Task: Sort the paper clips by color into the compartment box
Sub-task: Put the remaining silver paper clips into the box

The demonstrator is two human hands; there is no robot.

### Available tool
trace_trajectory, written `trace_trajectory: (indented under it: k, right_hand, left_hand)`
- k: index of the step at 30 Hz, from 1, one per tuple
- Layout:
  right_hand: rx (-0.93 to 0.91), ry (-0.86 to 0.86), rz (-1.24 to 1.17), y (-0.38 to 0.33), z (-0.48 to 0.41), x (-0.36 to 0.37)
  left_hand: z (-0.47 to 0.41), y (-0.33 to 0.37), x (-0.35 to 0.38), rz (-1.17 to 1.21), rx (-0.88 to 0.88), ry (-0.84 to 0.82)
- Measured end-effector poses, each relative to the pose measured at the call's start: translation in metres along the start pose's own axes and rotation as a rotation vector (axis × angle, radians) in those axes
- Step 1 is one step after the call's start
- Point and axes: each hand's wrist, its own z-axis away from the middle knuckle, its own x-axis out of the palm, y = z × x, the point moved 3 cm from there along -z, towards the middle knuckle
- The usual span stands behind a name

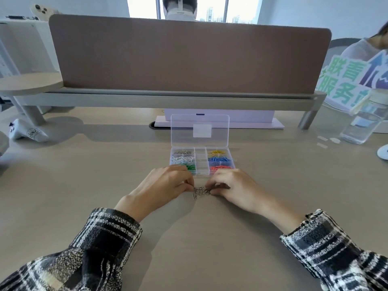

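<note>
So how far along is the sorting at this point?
Nearly done, it seems. The compartment box holds silver clips, white clips, green clips, yellow clips, blue clips and red clips, each colour apart. In hand: the left hand and right hand pinch a loose silver tangle in front of the box. Left: that goes with the silver clips; no other loose clips show.

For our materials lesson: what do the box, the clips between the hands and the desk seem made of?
Box: clear, glossy plastic; you can see through its walls. Clips: bare metal wire, probably steel; silvery and shiny. Desk: matt, pale beige, wood-look surface; perhaps laminate, the look leaves it open.
</note>
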Motion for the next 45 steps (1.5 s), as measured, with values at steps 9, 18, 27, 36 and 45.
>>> trace_trajectory:
  k: [9, 18, 27, 36, 45]
  right_hand:
    - [0.092, 0.116, -0.020, 0.007, 0.012, -0.010]
    - [0.123, 0.080, 0.046, -0.001, 0.005, -0.003]
    - [0.139, 0.120, -0.122, -0.003, 0.000, -0.006]
    - [0.121, -0.090, 0.060, -0.010, -0.004, 0.006]
    - [0.091, 0.102, 0.037, -0.015, -0.008, 0.013]
  left_hand:
    - [-0.003, -0.012, -0.016, 0.022, -0.135, -0.086]
    - [0.000, -0.004, -0.015, -0.073, -0.145, -0.169]
    - [0.000, -0.002, -0.013, -0.031, -0.141, -0.154]
    - [0.000, 0.001, -0.008, -0.028, -0.108, -0.187]
    - [-0.002, 0.004, -0.004, -0.050, -0.104, -0.109]
